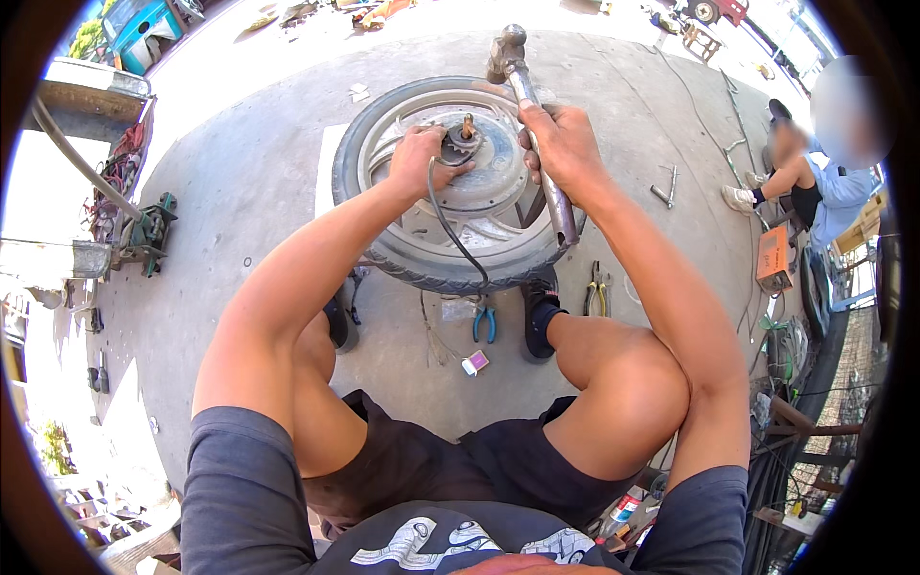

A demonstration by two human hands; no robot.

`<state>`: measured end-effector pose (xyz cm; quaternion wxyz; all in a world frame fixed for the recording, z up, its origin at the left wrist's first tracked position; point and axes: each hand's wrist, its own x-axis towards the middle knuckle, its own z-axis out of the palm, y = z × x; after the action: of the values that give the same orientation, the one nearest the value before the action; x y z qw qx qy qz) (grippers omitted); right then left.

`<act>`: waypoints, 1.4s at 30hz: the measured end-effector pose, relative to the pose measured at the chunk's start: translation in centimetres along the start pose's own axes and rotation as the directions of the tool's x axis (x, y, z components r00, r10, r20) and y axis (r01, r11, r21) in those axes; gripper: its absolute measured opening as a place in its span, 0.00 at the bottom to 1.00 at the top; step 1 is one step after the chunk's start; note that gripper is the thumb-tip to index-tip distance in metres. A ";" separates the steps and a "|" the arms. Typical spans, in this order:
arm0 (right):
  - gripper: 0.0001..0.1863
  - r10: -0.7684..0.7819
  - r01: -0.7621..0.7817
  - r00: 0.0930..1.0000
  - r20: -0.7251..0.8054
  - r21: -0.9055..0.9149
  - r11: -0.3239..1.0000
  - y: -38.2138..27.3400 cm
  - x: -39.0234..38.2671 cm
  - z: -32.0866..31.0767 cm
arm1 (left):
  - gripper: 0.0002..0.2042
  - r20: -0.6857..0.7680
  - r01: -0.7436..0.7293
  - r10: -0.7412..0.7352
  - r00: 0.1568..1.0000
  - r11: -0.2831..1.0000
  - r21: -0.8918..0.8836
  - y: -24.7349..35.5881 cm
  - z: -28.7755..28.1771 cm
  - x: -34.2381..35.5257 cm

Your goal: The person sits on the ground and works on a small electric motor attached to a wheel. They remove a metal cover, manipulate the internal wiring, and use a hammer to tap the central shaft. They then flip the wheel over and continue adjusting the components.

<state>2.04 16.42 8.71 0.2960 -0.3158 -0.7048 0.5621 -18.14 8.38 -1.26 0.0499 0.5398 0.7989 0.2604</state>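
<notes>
A motor wheel (517, 168) with a black tyre (431, 279) lies flat on the ground between my feet. From its hub rises a short brass-coloured axle end (468, 126), with a small toothed metal ring (464, 146) around it. My left hand (422, 163) grips this ring from the left, thumb at its near side. A dark cable (443, 220) runs from beside that hand across the spokes and over the tyre. In my right hand (567, 149) is a ball-peen hammer (516, 72), held by its metal tube handle, head up and away from me, above the wheel's right side.
Blue-handled pliers (485, 325), yellow-black pliers (598, 290) and a small box (474, 362) lie near my feet. A T-shaped tool (665, 189) rests farther right. Another person (824, 182) sits at right by an orange box (774, 259). A green-based metal stand (146, 232) is at left.
</notes>
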 end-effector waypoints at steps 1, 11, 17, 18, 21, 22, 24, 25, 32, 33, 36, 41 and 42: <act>0.20 0.080 -0.079 0.996 0.041 -0.022 0.997 0.1 0.1 0.0 | 0.36 -0.006 -0.021 0.021 1.000 0.999 0.037 0.3 -0.1 -0.1; 0.21 0.143 -0.131 0.987 0.081 -0.133 0.982 1.4 0.3 0.4 | 0.37 -0.034 -0.072 0.074 0.997 0.996 0.053 0.1 -0.4 -0.6; 0.19 0.117 -0.114 0.992 0.057 -0.055 0.992 0.7 0.5 -0.1 | 0.36 0.005 -0.061 0.061 0.998 0.998 0.026 0.1 -0.4 -0.1; 0.20 0.178 -0.174 0.981 0.081 -0.062 0.983 0.9 0.5 0.0 | 0.36 -0.001 -0.069 0.069 0.998 0.997 0.029 -0.1 -0.4 -0.2; 0.19 0.285 -0.256 0.948 0.145 -0.186 0.948 1.5 0.7 -0.1 | 0.35 0.019 -0.063 0.062 0.998 0.997 0.052 -0.1 -0.4 0.0; 0.19 0.285 -0.249 0.945 0.160 -0.213 0.945 1.7 0.6 -0.1 | 0.34 0.023 -0.054 0.052 0.998 0.997 0.047 0.2 -0.4 -0.1; 0.19 0.263 -0.237 0.956 0.130 -0.185 0.954 2.0 0.2 0.1 | 0.34 0.034 -0.034 0.033 0.999 0.999 0.037 0.7 -0.6 0.0; 0.20 0.245 -0.224 0.962 0.116 -0.170 0.960 1.6 0.2 0.3 | 0.34 0.001 -0.053 0.053 0.999 0.998 0.042 0.1 -0.1 0.0; 0.20 0.024 -0.023 1.000 0.013 -0.050 0.998 0.0 0.4 -0.2 | 0.32 -0.061 -0.061 0.065 0.996 0.996 0.062 -0.7 0.7 0.4; 0.20 0.068 -0.067 0.997 0.020 -0.063 0.996 0.5 0.3 -0.2 | 0.32 -0.049 -0.053 0.056 0.997 0.997 0.060 -0.5 0.6 0.3; 0.20 0.275 -0.256 0.957 0.091 -0.182 0.949 1.2 0.6 0.0 | 0.35 -0.006 -0.065 0.065 0.998 0.996 0.055 -0.1 0.0 -0.1; 0.20 0.233 -0.212 0.968 0.092 -0.193 0.958 1.0 0.2 0.1 | 0.34 -0.047 -0.085 0.087 0.995 0.995 0.047 -0.5 0.3 0.1; 0.20 0.211 -0.193 0.974 0.081 -0.190 0.963 0.7 0.0 0.2 | 0.34 -0.052 -0.085 0.088 0.995 0.995 0.043 -0.7 0.3 0.2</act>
<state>1.97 16.45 8.04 0.1714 -0.3831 -0.7311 0.5379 -18.71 8.43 -1.86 0.0061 0.5677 0.7809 0.2605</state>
